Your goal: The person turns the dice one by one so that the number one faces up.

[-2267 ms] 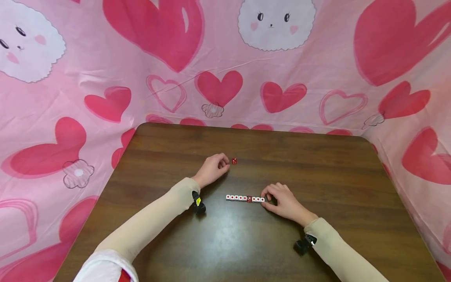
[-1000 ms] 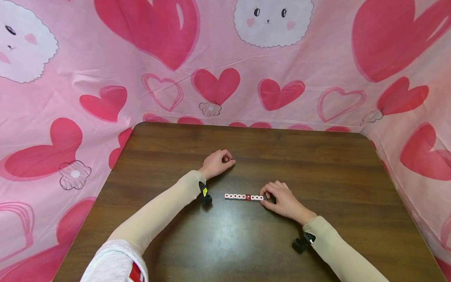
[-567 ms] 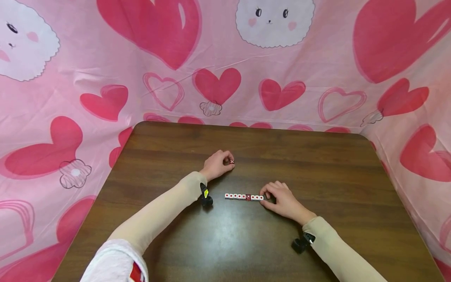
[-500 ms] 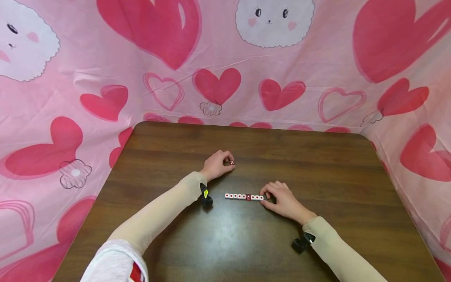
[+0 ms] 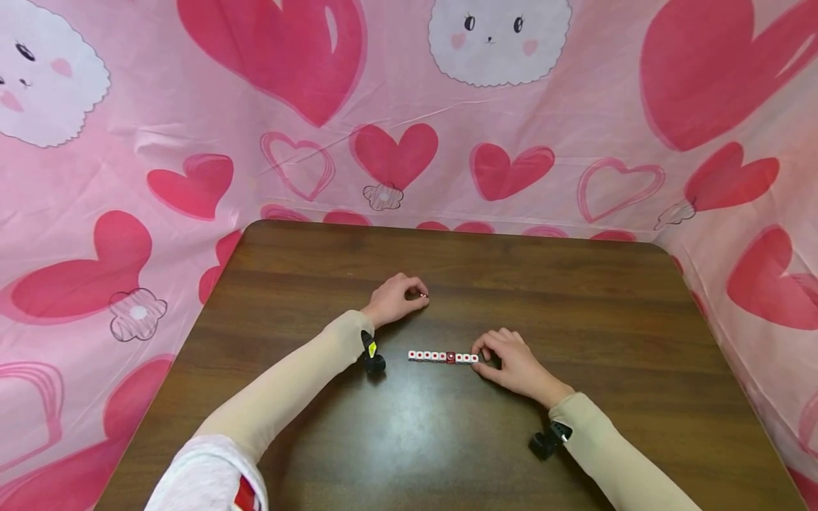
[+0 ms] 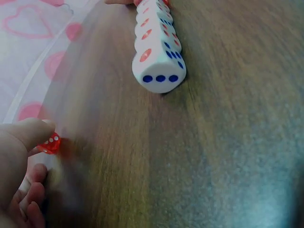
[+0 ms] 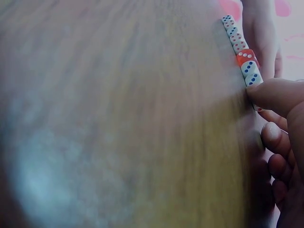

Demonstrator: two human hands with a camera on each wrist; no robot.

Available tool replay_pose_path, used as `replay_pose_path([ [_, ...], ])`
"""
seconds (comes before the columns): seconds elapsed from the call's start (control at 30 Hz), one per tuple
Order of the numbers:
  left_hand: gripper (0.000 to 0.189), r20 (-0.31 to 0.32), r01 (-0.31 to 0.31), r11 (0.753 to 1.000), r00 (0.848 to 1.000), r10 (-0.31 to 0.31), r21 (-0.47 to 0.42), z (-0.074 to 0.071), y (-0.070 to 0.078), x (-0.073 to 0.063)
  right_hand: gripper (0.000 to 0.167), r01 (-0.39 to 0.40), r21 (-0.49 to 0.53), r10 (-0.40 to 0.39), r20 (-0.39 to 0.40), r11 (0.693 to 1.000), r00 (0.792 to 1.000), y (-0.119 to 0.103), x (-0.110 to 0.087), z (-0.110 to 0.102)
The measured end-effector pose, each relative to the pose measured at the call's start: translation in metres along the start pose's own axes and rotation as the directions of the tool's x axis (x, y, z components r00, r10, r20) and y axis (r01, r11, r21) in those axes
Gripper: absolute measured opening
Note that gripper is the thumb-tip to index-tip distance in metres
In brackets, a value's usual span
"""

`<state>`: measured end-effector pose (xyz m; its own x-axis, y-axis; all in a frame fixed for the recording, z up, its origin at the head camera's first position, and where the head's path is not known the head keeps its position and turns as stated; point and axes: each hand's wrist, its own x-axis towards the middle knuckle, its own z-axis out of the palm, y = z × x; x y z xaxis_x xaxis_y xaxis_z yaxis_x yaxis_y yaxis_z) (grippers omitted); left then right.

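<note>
My left hand (image 5: 395, 298) pinches a loose red die (image 6: 51, 143) with white pips between thumb and finger, behind the row on the wooden table. In the head view its fingers hide most of that die. Several white dice (image 5: 427, 355) form a straight row, touching side by side, red single pips up. Among them, right of the row's middle, is another red die (image 7: 247, 57). At the row's right end my right hand (image 5: 519, 367) holds the last white die (image 5: 475, 359) between thumb and index finger, the other fingers loosely curled.
The brown wooden table (image 5: 575, 298) has rounded far corners. Pink cloth (image 5: 409, 106) printed with hearts hangs behind it and along both sides. A small black camera (image 5: 375, 365) is strapped to the left wrist, another black camera (image 5: 544, 444) to the right.
The loose red die lay on the table beside my left fingertips; now that hand pinches it, and it has turned between the fingers. My right hand and the row keep their place.
</note>
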<state>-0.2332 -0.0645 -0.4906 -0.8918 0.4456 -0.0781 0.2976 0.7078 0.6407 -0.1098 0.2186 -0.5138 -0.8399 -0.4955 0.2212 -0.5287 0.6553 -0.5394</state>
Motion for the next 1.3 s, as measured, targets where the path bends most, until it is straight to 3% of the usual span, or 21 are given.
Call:
replay_pose_path([
  [0.53,0.018,0.047,-0.04,0.999,0.998,0.041,-0.015,0.0,-0.003,0.0,0.023,-0.017,0.009,0.017,0.01,1.0,1.0,-0.001,0.0,-0.002],
  [0.73,0.028,0.041,-0.108,0.992,0.993,0.111,-0.062,0.0,-0.012,0.0,0.024,-0.017,0.01,0.017,0.007,1.0,1.0,0.0,0.0,-0.001],
  [0.9,0.024,0.005,-0.152,0.982,0.988,0.153,-0.113,0.0,-0.017,-0.004,0.024,-0.016,0.013,0.016,0.005,1.0,1.0,0.002,-0.001,-0.001],
  [1.1,0.018,-0.031,-0.204,0.973,0.979,0.201,-0.106,0.001,-0.021,-0.007,0.023,-0.016,0.014,0.016,0.011,1.0,1.0,0.002,0.0,-0.001],
  [1.3,0.014,0.004,-0.235,0.968,0.972,0.237,-0.088,-0.003,-0.022,-0.011,0.024,-0.011,0.006,0.011,0.014,1.0,1.0,0.0,0.002,-0.003],
])
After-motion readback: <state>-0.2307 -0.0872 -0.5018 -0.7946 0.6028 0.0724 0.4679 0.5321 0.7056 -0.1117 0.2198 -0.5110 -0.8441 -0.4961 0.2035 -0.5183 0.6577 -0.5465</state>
